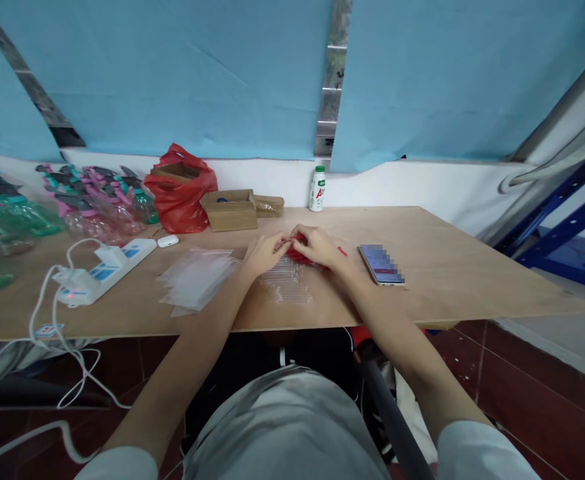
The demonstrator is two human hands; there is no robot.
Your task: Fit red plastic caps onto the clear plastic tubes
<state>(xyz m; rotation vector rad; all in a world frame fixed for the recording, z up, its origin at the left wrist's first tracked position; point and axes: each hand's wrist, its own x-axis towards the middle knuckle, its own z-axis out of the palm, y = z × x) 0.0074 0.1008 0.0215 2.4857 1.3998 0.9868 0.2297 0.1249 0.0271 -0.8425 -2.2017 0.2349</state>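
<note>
My left hand [266, 253] and my right hand [317, 245] meet over the middle of the table, fingertips pinched close together. What lies between the fingertips is too small to make out. Bright red material [298, 252] shows under and beside my right hand, its kind unclear. Just below my hands, a row of small clear plastic pieces [288, 288] lies on the wood. A fanned stack of clear plastic bags [196, 280] is to the left of my left forearm. One small red piece [342, 251] sits to the right of my right hand.
A phone [381, 265] lies at right. Behind stand a white bottle [317, 189], a cardboard box [230, 211] and a red plastic bag [182, 193]. At left are a power strip [107, 270] with white cables, a white earbud case [168, 241] and several spray bottles [105, 217].
</note>
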